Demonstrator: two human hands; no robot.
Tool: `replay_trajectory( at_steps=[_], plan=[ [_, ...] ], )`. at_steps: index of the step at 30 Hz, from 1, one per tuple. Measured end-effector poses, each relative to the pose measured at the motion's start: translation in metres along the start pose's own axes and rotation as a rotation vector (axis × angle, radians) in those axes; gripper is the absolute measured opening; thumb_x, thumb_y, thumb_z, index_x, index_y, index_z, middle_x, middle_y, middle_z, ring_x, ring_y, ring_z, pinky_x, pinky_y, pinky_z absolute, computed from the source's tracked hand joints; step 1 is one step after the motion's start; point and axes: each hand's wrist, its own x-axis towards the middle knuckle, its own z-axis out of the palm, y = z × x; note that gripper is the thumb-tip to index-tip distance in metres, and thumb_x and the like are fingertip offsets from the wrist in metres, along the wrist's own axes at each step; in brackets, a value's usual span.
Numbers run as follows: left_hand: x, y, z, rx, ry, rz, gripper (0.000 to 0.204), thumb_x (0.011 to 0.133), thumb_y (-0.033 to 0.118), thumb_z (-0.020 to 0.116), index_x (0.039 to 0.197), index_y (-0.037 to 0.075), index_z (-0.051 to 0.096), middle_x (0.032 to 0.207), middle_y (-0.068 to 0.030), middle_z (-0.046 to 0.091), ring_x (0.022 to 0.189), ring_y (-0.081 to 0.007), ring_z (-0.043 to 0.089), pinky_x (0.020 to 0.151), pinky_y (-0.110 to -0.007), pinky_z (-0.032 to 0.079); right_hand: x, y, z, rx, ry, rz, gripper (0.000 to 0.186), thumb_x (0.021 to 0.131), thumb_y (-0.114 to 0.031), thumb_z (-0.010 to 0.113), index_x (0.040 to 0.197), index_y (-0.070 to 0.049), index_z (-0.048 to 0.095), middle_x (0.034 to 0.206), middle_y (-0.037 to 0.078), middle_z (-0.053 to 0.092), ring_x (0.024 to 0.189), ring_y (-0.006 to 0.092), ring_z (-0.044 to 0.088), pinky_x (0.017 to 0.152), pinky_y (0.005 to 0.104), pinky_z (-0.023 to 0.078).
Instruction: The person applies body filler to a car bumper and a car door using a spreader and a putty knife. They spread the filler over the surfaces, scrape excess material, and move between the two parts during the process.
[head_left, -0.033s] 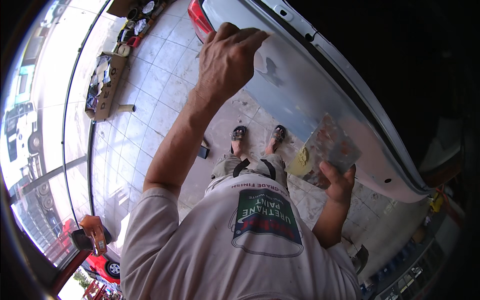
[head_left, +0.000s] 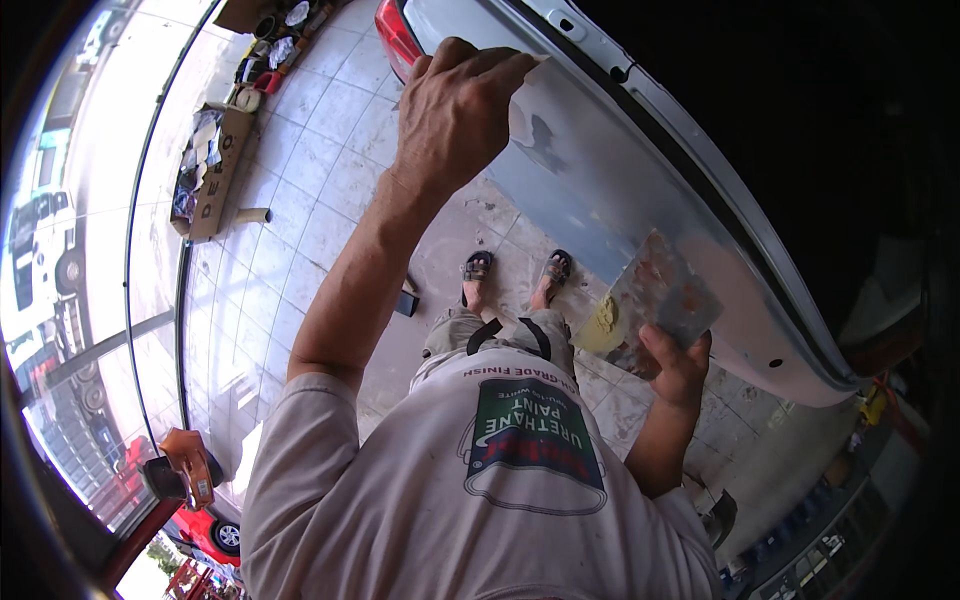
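My left hand (head_left: 455, 115) is raised at the car's pale, patchy body panel (head_left: 690, 275), fingers closed on a small pale, thin piece (head_left: 540, 63), apparently a spreader, at the panel's upper left beside the red tail light (head_left: 398, 35). A dark grey patch (head_left: 543, 140) shows on the panel near that hand. My right hand (head_left: 680, 365) grips a smeared, square mixing board (head_left: 670, 295) by its lower edge, with thumb on top. A lump of yellow putty (head_left: 606, 315) lies on the board's left part.
My sandalled feet (head_left: 478, 268) stand on the tiled floor (head_left: 310, 165). A long cardboard box of scraps (head_left: 215, 175) and assorted tools (head_left: 270, 55) line the left side. An orange object (head_left: 190, 465) is at lower left. Vehicles (head_left: 65, 255) show beyond the glass.
My left hand has shifted very slightly to the right along the panel with the small pale piece. The board in my right hand stays almost where it was.
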Motion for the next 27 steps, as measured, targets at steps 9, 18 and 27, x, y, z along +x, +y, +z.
replay_trajectory(
  at_steps=[9, 18, 27],
  plan=[
    [-0.026, 0.037, 0.018, -0.008, 0.013, -0.084, 0.032, 0.089, 0.002, 0.072, 0.118, 0.012, 0.079, 0.123, -0.0021, 0.077, 0.102, -0.0226, 0.067, 0.093, -0.038, 0.054, 0.015, 0.002, -0.011, 0.141, 0.012, 0.027, 0.048, 0.091, -0.001, 0.069, 0.137, 0.007, 0.059, 0.132, 0.014, 0.067, 0.118, 0.0204, 0.065, 0.104, 0.0339, 0.05],
    [0.003, -0.017, 0.017, -0.011, 0.06, -0.054, 0.027, 0.094, 0.007, 0.071, 0.118, 0.015, 0.08, 0.118, -0.0022, 0.079, 0.104, -0.0219, 0.068, 0.093, -0.039, 0.052, 0.018, -0.006, -0.018, 0.01, -0.046, 0.037, 0.058, 0.086, -0.002, 0.072, 0.141, 0.004, 0.055, 0.133, 0.013, 0.066, 0.118, 0.0216, 0.065, 0.103, 0.0347, 0.05],
    [-0.017, 0.005, -0.006, -0.043, -0.188, -0.025, 0.029, 0.093, 0.002, 0.071, 0.115, 0.017, 0.081, 0.117, 0.0029, 0.08, 0.105, -0.0197, 0.065, 0.097, -0.037, 0.046, 0.016, -0.007, -0.013, 0.034, 0.014, 0.083, 0.06, 0.085, -0.002, 0.072, 0.142, 0.005, 0.054, 0.133, 0.013, 0.067, 0.119, 0.0232, 0.065, 0.106, 0.0364, 0.049]
  ],
)
